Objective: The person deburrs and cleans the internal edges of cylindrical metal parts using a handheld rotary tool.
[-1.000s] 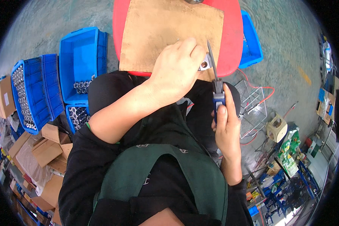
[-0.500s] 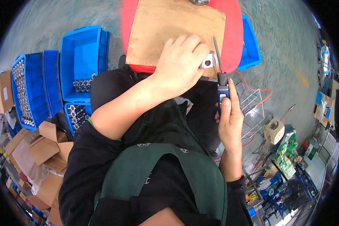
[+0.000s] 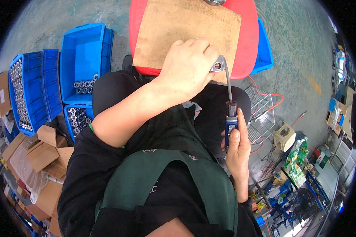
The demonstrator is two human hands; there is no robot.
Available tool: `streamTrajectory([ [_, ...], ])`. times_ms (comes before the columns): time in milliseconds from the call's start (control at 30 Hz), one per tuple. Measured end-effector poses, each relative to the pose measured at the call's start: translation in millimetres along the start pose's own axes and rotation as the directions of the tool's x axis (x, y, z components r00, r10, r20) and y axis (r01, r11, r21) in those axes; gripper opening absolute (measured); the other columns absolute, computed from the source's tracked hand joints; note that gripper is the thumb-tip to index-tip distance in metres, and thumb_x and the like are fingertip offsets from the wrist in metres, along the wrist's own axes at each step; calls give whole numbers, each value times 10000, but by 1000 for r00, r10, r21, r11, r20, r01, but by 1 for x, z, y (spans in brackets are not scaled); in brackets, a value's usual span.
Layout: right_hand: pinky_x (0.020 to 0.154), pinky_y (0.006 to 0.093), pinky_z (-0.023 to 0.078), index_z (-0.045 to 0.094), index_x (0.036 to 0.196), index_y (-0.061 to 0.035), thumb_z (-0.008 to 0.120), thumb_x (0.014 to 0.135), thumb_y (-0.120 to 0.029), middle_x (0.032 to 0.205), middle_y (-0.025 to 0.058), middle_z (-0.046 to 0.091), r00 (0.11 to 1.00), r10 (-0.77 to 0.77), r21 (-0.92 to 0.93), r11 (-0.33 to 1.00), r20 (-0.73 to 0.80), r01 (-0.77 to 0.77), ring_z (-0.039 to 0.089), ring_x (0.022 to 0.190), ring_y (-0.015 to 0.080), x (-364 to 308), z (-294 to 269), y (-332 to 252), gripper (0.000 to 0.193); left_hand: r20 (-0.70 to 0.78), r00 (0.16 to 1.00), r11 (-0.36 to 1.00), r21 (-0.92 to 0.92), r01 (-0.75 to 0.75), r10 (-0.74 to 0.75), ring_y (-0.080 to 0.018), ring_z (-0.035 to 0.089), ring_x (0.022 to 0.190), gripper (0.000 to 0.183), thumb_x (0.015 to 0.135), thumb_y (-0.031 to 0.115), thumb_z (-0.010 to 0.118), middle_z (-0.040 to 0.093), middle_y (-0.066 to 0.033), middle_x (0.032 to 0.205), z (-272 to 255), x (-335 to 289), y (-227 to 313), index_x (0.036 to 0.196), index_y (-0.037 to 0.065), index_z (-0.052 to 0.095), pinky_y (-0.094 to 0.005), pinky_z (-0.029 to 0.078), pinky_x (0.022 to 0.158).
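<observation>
My left hand is closed around a small silver metal part, above the front right of a wooden board. A round hole shows in the end of the part that sticks out past my fingers; my hand hides the rest. My right hand grips a blue-handled tool, thumb along its top. From the tool's dark collar a long, thin, grey, file-like blade reaches forward. Its far end meets or overlaps the right side of the metal part; whether they touch I cannot tell.
The board lies on a red stool-like surface. At left stand blue bins with rows of metal parts, and open cardboard boxes. A wire basket, a red hose and a small beige stool are at right.
My right hand has drawn the tool back toward me. The blade's end has come down from beyond the metal part to beside it. My left hand keeps its hold.
</observation>
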State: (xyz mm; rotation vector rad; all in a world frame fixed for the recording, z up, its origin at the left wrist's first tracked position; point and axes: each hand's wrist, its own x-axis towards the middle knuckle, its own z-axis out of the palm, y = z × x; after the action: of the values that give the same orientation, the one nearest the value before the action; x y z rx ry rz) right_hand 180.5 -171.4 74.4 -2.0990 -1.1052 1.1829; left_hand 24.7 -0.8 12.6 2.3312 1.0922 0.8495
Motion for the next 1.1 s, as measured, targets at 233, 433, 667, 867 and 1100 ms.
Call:
streamTrajectory([
  [233, 515, 236, 424, 359, 1439, -144, 395, 998, -164, 748, 27, 539, 1000, -3, -13, 1000, 18, 3, 465, 559, 65, 16, 6, 3, 443, -5, 1000, 998, 55, -23, 23, -278, 549, 799, 303, 620, 128, 742, 515, -83, 821, 1, -3, 1, 834, 66, 536, -399, 398, 662],
  [433, 484, 198, 405, 351, 1440, -168, 350, 1021, -291, 717, 9, 539, 996, -78, -24, 997, 42, 79, 469, 540, 44, 45, 8, -7, 437, -4, 1000, 998, 60, -30, 30, -269, 550, 816, 303, 621, 117, 737, 519, -85, 843, 1, -1, 4, 844, 72, 537, -387, 386, 663],
  [667, 485, 206, 406, 390, 1420, -155, 410, 1008, -238, 711, 9, 545, 998, -57, 78, 995, -41, 60, 462, 535, 42, 42, -1, -7, 421, -104, 989, 989, -96, -110, 100, -309, 562, 812, 293, 653, 87, 717, 532, -114, 877, 5, -2, 4, 888, 62, 545, -401, 416, 684],
  [867, 501, 208, 409, 371, 1428, -129, 389, 1006, -190, 744, 16, 557, 997, -57, 103, 993, -50, 62, 463, 542, 50, 13, -6, 1, 427, -30, 1000, 984, -176, 3, -8, -351, 554, 800, 281, 671, 68, 706, 522, -139, 882, 3, -3, 1, 883, 27, 526, -437, 456, 680],
  [1100, 507, 213, 417, 360, 1439, -156, 414, 998, -173, 752, 9, 544, 1000, 20, 91, 996, 19, -22, 459, 551, 54, 1, -1, 7, 445, -13, 999, 997, -64, -41, 40, -346, 555, 811, 302, 655, 73, 720, 504, -145, 872, 4, -3, 1, 876, 21, 521, -426, 461, 709],
])
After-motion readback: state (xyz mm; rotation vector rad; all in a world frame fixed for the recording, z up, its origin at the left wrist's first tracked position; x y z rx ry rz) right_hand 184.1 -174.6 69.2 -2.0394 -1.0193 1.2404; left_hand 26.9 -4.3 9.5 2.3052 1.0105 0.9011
